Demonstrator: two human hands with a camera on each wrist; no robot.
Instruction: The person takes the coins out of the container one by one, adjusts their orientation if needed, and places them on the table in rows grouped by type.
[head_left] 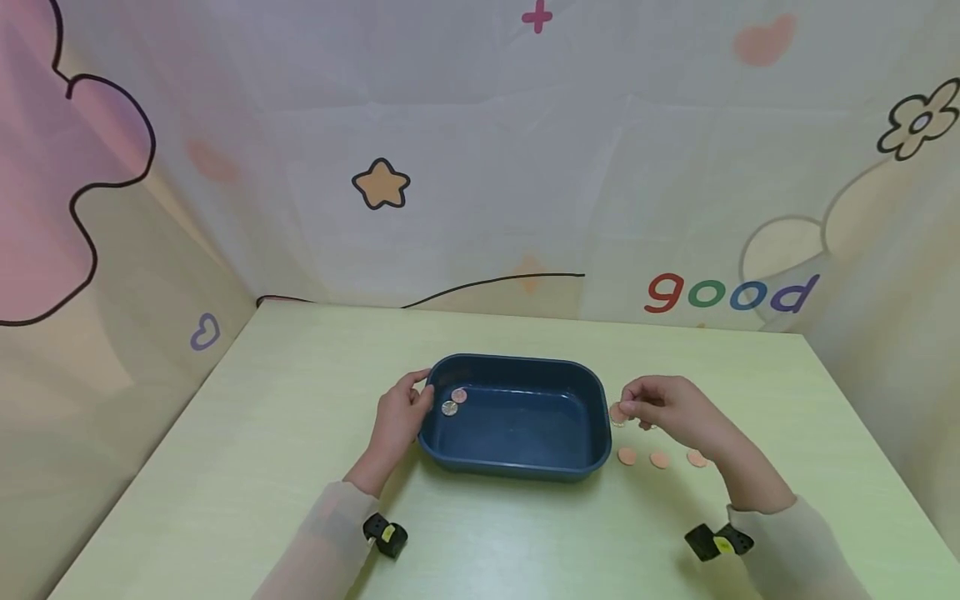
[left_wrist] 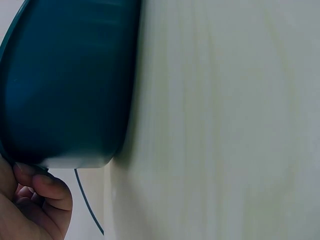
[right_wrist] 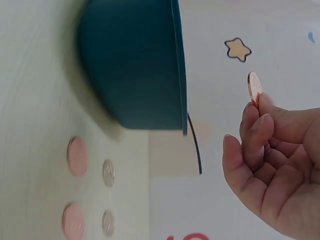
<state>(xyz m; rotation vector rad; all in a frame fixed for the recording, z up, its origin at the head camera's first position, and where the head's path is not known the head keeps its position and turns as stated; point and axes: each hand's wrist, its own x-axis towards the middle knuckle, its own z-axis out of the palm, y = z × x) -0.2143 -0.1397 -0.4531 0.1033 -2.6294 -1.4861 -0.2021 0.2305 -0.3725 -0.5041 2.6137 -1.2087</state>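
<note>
A dark blue rectangular tub stands on the table, with a copper coin and a silver coin lying inside near its left end. My left hand grips the tub's left rim, thumb on top. Just outside the right end, my right hand pinches another copper coin between thumb and fingers, held up above the table. Below that hand lie more copper coins in a row. Silver coins lie behind them, mostly hidden by the hand in the head view.
The pale wood-grain table extends around the tub. Behind it hangs a printed cloth with a star, a flower and the word "good". Each wrist carries a small black camera.
</note>
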